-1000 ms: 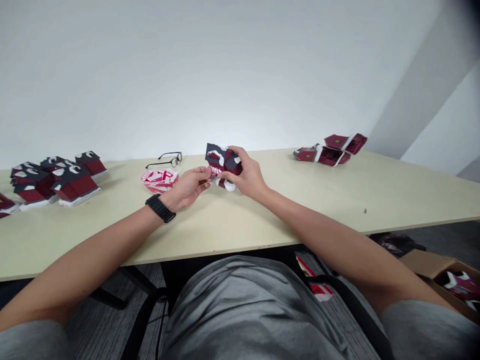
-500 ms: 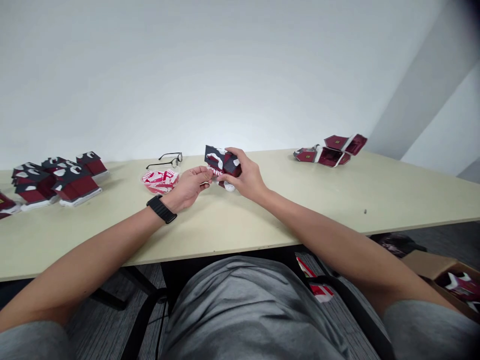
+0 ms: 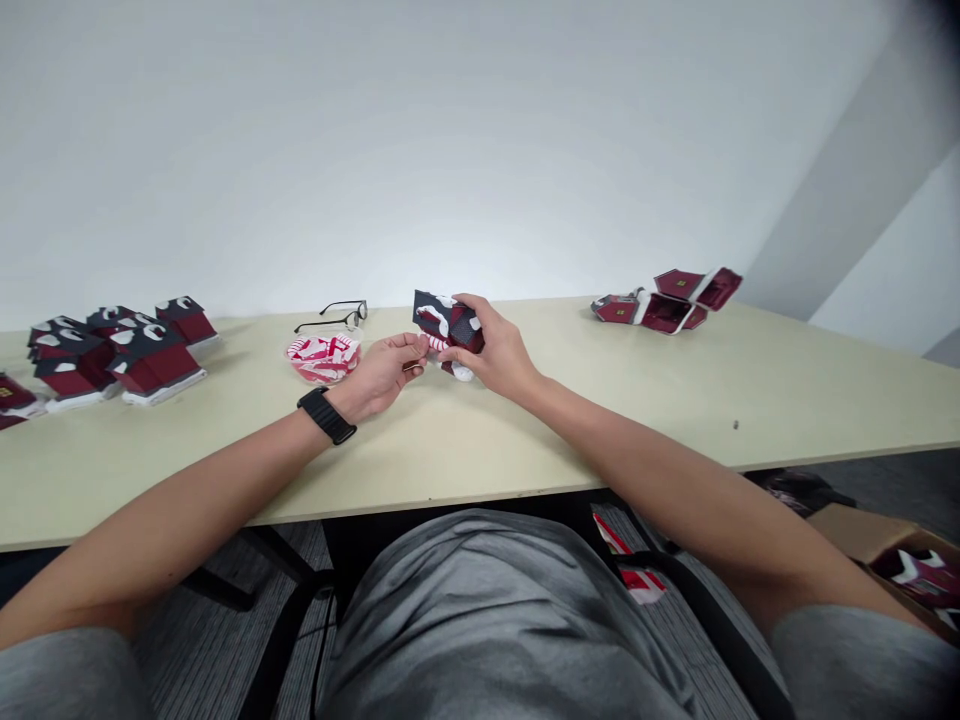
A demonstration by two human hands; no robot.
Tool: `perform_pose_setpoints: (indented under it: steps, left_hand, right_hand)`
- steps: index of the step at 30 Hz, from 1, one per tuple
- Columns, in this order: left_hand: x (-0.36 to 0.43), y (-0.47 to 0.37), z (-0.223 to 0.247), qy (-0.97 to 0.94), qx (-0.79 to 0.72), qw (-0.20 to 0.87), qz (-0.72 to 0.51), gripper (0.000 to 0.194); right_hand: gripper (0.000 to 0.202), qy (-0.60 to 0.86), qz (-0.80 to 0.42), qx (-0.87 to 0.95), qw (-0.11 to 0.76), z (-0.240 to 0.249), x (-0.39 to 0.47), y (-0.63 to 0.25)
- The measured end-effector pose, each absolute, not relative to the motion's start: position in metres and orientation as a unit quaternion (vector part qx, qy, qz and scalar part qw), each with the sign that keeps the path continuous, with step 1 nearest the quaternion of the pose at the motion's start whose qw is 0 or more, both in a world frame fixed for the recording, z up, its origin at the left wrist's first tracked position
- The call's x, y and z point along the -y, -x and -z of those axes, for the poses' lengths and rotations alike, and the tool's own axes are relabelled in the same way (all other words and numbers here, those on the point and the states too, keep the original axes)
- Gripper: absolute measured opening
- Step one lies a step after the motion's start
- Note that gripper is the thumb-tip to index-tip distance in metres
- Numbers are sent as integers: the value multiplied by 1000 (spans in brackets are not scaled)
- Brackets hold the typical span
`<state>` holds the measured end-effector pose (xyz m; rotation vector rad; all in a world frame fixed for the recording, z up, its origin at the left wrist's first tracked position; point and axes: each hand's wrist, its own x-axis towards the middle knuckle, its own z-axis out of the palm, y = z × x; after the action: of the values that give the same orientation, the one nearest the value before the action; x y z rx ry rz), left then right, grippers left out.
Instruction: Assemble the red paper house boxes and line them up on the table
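My right hand [image 3: 496, 348] is closed around a small dark-red house [image 3: 463, 327] with a dark roof and white snow-like trim, tilted just above the table. With thumb and fingers pinched, my left hand [image 3: 386, 368] holds the end of a red-and-white striped piece [image 3: 436, 343] against the house's near side. Whether that piece is fixed to the house I cannot tell. Beside my left hand stands a clear bowl [image 3: 324, 372] of red-and-white striped pieces.
Several similar houses [image 3: 154, 360] stand at the left of the table [image 3: 480, 440]. Black-framed glasses [image 3: 341, 318] lie behind the bowl. Several opened house pieces [image 3: 667, 305] lie at the right. A cardboard box [image 3: 862, 540] with more dark-red pieces sits low on the right.
Hardly anything differs. The view has shifted slightly; both hands keep their hold on the house and the striped piece.
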<state>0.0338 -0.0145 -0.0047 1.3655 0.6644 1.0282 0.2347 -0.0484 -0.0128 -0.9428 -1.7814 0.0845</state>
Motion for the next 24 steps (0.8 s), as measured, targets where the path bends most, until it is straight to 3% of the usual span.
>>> perform_pose_setpoints:
  steps: [8,12,15,18,24]
  left_hand:
    - [17,-34,5,-622,-289,583,-435,22]
    - [16,-31,0,-717,-349,399,-453,40]
    - [11,-28,-3,-754,-325,295,-488,40]
    - [9,-27,-5,-783,-274,309,-466,47]
    - [13,-29,-5,-788,-262,387,-401,53]
  right_hand:
    - [69,402,-39,736,543,14,48,-234]
    - [70,425,-123,701,559,14,46,-233]
    - [67,405,-234,670,576,13,44,-232]
    - [61,361,-306,671,571,11,45,-231]
    - [58,367,-315,701,524,12,47,-234]
